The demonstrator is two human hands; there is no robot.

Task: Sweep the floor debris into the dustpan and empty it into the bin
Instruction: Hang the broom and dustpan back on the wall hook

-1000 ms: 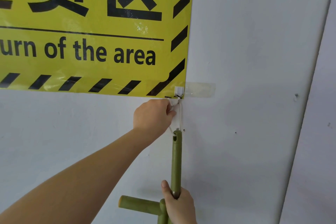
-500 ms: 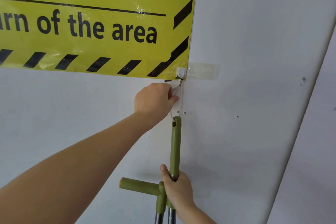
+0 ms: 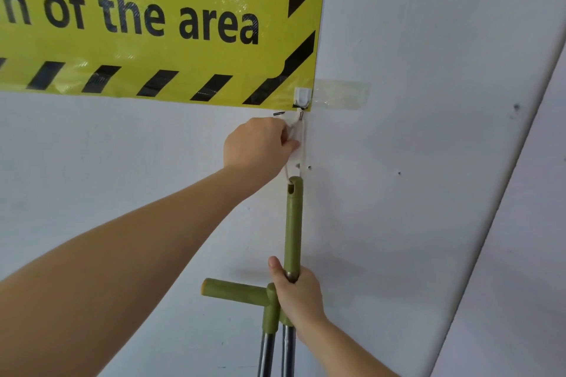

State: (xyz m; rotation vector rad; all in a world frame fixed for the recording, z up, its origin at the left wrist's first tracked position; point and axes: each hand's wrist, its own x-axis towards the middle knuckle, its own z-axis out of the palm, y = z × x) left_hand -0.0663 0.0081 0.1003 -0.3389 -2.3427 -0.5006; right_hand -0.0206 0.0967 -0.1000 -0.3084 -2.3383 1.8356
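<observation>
A green broom handle (image 3: 293,223) stands upright against the white wall, its top tied to a white cord loop (image 3: 303,144) that runs up to a small white wall hook (image 3: 301,98). My left hand (image 3: 260,144) pinches the cord just below the hook. My right hand (image 3: 295,294) grips the broom handle where green grip meets metal shaft. A second green handle (image 3: 235,289), T-shaped, sticks out leftward beside it, on its own metal shaft (image 3: 266,352). Broom head, dustpan tray, debris and bin are out of sight.
A yellow warning banner (image 3: 153,24) with black stripes hangs on the wall above, its lower right corner held by clear tape (image 3: 340,95). A wall corner edge (image 3: 496,193) runs diagonally at the right.
The view has tilted downward, so banner and hook sit higher in frame. Both hands hold the same spots on cord and handle.
</observation>
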